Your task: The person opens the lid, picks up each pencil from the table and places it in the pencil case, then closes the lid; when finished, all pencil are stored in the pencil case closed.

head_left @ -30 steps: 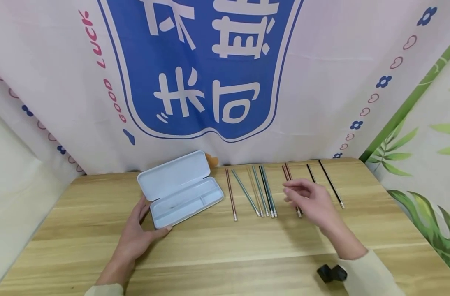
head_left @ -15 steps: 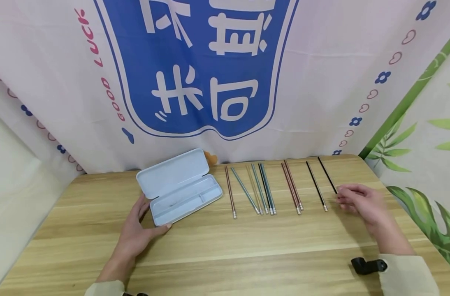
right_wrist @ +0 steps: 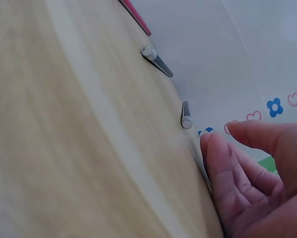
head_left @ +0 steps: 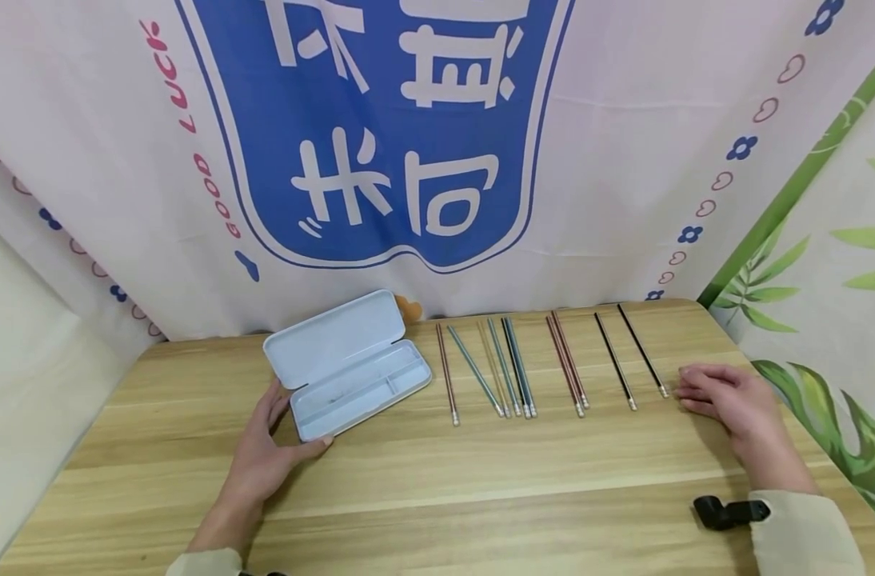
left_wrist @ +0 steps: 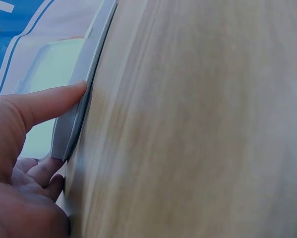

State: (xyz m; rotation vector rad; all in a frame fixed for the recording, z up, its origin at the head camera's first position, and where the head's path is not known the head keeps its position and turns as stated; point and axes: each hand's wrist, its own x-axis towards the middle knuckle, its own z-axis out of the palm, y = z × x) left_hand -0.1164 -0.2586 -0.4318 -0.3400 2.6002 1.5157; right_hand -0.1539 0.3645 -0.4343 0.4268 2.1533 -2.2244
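Observation:
A light blue pencil case (head_left: 302, 416) lies with its lid raised on the left half of the table. My left hand (head_left: 257, 460) holds its left end, the thumb on the front wall and the fingers round the corner; in the left wrist view the thumb (left_wrist: 54, 103) presses the case's side. At the far right, my right hand (head_left: 729, 404) rests low beside the eraser end of the outermost black pencil (head_left: 642, 350). Its thumb and fingers are apart in the right wrist view, with nothing between them. Another black pencil (head_left: 614, 360) lies a little left of that one.
Two red pencils (head_left: 565, 364) lie side by side right of centre. Nearer the case is a looser group with a single red pencil (head_left: 448, 376), a slanted teal pencil (head_left: 475, 372) and several others. A printed cloth (head_left: 610, 160) hangs behind the table's back edge.
My right hand has moved right, from above the red pencils, past the outermost black pencil, to the table beyond it. The left hand keeps its hold on the case.

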